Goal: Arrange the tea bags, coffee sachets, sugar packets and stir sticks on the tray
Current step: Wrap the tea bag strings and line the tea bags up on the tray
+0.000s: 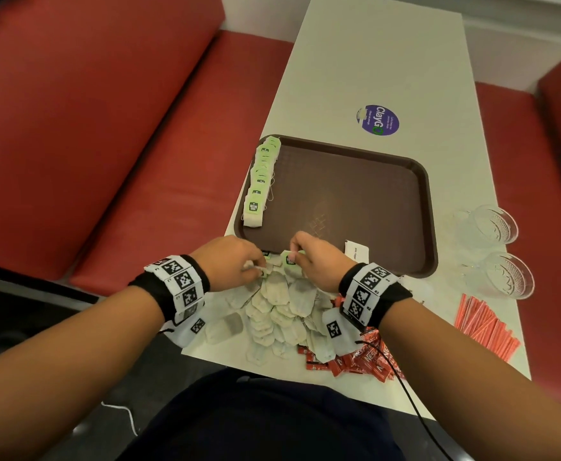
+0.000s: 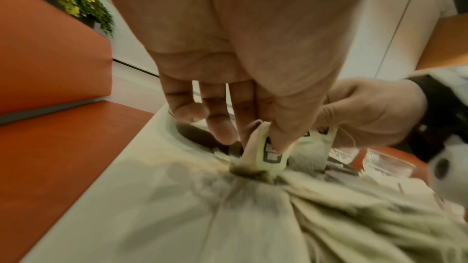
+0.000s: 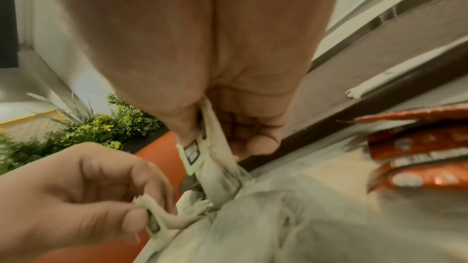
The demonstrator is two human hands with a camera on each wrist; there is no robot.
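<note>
Still at the tea-bag step: left hand (image 1: 231, 261) and right hand (image 1: 315, 259) each pinching a green-tagged tea bag (image 1: 288, 261) from the tabletop pile (image 1: 282, 304) beside the tray (image 1: 355, 207), next likely needing untangled strings, then placement extending the row (image 1: 261, 181).

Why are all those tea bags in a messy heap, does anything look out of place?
Yes. Loose tea bags lie jumbled in a heap on the white table, overlapping the red coffee sachets. Only one neat row of tea bags sits along the brown tray. Each hand pinches a tag: left hand, right hand.
</note>
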